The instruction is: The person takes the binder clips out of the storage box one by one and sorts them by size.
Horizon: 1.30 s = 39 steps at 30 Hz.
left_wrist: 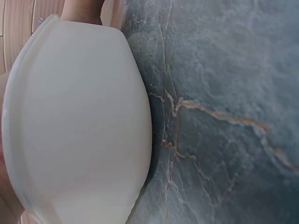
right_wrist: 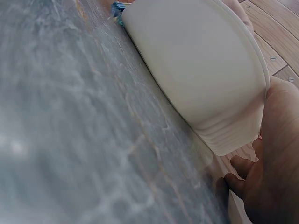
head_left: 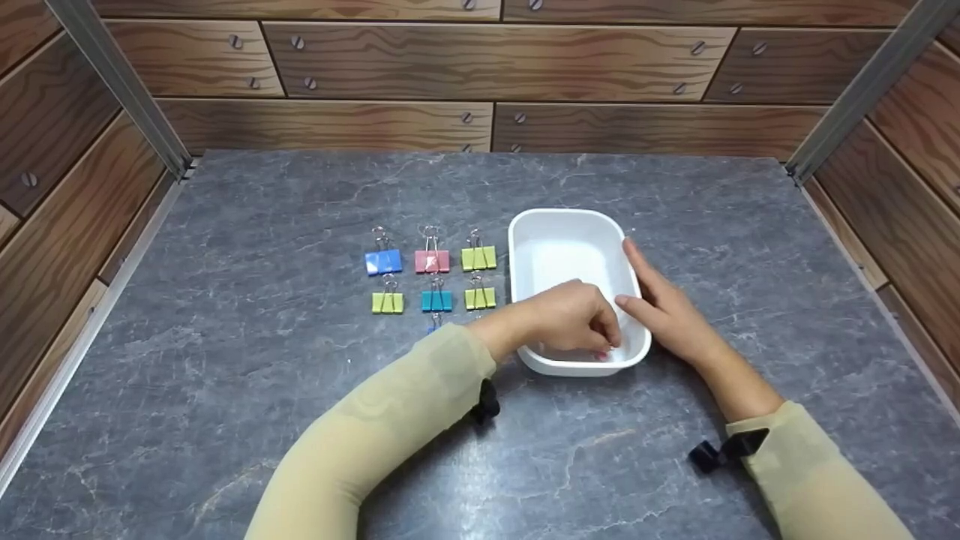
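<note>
A white plastic box stands on the table. My left hand reaches down into its near end, fingers curled, pinching a small pinkish-red thing that is mostly hidden by the fingers. At the box's right side, my right hand holds the wall, thumb over the rim and the other fingers along the outside. The right wrist view shows that hand's fingers beside the box wall. To the left lie binder clips in rows: blue, pink, yellow-green and teal.
Another blue clip is partly covered by the left forearm. The grey marbled table is bounded by wood-patterned walls at the back and sides, with metal posts in the corners.
</note>
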{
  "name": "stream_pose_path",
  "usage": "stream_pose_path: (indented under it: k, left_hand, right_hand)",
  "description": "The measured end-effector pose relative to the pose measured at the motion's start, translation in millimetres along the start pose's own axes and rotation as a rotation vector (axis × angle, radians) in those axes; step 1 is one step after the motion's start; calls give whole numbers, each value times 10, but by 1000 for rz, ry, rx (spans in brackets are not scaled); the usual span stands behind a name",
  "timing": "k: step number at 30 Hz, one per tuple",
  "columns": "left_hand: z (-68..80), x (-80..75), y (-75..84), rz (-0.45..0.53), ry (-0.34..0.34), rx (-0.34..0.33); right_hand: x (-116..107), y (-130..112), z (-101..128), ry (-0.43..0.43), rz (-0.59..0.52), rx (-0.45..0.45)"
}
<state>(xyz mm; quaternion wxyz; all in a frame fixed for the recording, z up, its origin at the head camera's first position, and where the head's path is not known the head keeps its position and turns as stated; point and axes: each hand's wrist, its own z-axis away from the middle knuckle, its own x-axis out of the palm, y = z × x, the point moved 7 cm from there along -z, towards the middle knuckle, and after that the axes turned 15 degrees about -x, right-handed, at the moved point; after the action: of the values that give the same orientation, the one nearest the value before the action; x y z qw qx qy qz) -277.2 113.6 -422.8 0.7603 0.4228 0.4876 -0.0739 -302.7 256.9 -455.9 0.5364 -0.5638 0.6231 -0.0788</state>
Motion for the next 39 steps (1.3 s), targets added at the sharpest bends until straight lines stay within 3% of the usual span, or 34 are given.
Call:
stream_pose_path:
  k: [8,17,24,39]
  left_hand:
    - [138,-148,37,101,37,38]
    - [461,-490,-74,275,138,67]
    - [766,-662,-351,436,207,-27]
    - [1409,-786,-1055,504,377,-206]
  right_hand:
    - [0,-6,1,-10,-3,11]
    - [0,-5,-3,-14,-10,28]
    - [10,-2,0,-6,-37,26]
    - [15,-1,11,-5,-48,47]
